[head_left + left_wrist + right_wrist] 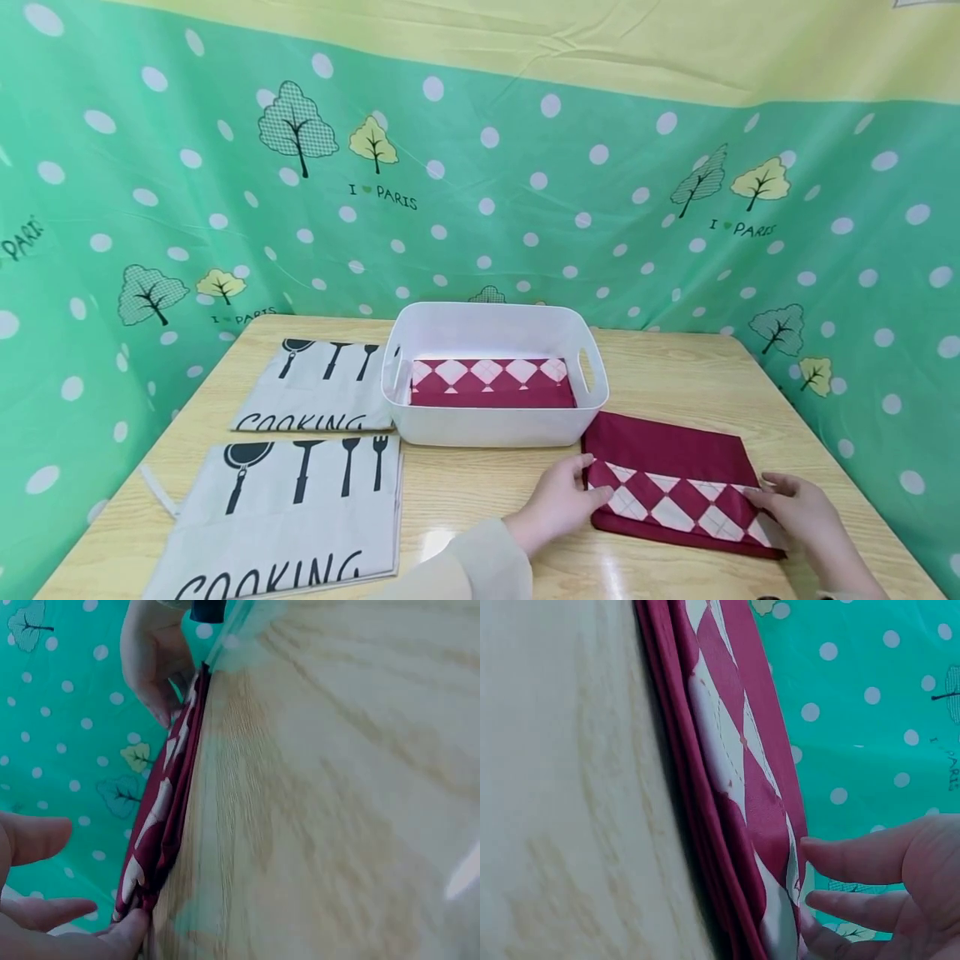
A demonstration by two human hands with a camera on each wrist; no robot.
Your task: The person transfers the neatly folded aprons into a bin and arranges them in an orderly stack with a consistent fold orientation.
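Observation:
A folded maroon cloth (pixel 660 446) with a band of white and maroon diamonds lies on the table at the right. At its left edge is my left hand (pixel 558 500), fingers apart and fingertips touching the side. The left wrist view has one fingertip (pixel 135 926) against the near corner of the fold. My right hand (pixel 802 512) is at the opposite edge, thumb and fingers loosely extended. Seen from the right wrist, its fingertips (pixel 817 851) meet the edge of the diamond band. Several stacked layers show along the cloth's front side.
Left of the cloth stands a white plastic bin (pixel 480 427) with side handle holes, holding another folded maroon diamond cloth (pixel 491 398). Two folded grey cloths printed with utensils and "COOKING" lie at the left, one behind (pixel 307 396) and one in front (pixel 300 525). A polka-dot curtain (pixel 480 167) surrounds the table.

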